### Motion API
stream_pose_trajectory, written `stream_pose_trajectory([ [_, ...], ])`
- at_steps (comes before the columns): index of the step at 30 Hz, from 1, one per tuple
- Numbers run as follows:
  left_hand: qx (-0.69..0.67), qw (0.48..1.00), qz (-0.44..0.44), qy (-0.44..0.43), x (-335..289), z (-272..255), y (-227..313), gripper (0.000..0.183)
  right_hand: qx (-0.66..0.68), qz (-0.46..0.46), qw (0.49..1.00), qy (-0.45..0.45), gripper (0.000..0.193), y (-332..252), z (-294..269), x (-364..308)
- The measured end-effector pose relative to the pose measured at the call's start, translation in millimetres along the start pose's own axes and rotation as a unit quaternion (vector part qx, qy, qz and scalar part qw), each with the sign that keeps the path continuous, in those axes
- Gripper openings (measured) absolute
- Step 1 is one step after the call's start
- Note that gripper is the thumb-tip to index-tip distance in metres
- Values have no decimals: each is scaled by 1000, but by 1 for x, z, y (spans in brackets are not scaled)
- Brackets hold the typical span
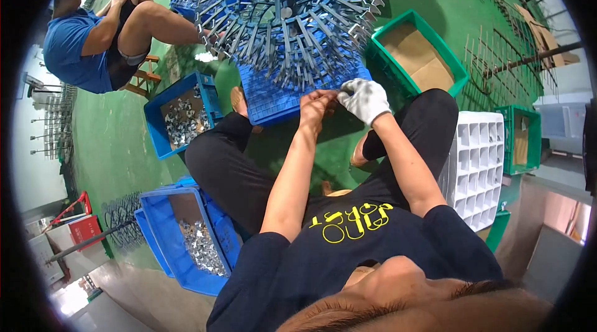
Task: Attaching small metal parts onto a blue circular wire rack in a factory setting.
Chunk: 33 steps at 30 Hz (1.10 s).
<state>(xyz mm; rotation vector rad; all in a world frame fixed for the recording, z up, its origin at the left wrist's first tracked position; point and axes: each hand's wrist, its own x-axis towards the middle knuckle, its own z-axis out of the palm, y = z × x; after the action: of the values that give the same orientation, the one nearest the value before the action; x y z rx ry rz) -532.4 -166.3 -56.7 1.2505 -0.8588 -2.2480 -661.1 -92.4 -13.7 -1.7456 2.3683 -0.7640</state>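
A round metal hanging rack (pixel 286 13) with many radiating prongs stands in front of me, small metal pieces on some of its tips. Below it is a blue plastic crate (pixel 267 97). My bare left hand (pixel 316 108) is at the rack's near lower edge, its fingers pinched together. Close beside it, fingertips nearly meeting, my right hand (pixel 365 101) wears a white glove and has its fingers curled closed. Whatever lies between the fingers of either hand is too small or hidden to make out.
Blue bins of small metal parts stand at my left, one farther (pixel 181 114) and one nearer (pixel 202 239). To the right are a green crate lined with cardboard (pixel 416 52) and a white divided tray (pixel 477 164). A person in a blue shirt (pixel 81 46) sits at the far left.
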Motion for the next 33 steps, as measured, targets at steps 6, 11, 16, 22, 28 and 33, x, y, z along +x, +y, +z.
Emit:
stream_pose_trajectory([
  [6,-1,997,33,67,10,14,6,16,-11,90,995,-32,14,3,-6,6],
  [11,-96,990,-3,101,32,20,11,12,-44,68,993,82,17,7,13,8],
  [16,-129,986,17,104,38,24,9,11,-55,35,989,129,18,9,22,11],
  [22,-143,985,41,90,39,22,6,10,-62,17,989,135,17,10,26,13],
  [28,-138,982,41,119,41,24,5,8,-109,26,986,120,19,7,26,15],
  [33,-154,982,54,98,44,19,2,7,-115,11,987,111,20,2,19,18],
])
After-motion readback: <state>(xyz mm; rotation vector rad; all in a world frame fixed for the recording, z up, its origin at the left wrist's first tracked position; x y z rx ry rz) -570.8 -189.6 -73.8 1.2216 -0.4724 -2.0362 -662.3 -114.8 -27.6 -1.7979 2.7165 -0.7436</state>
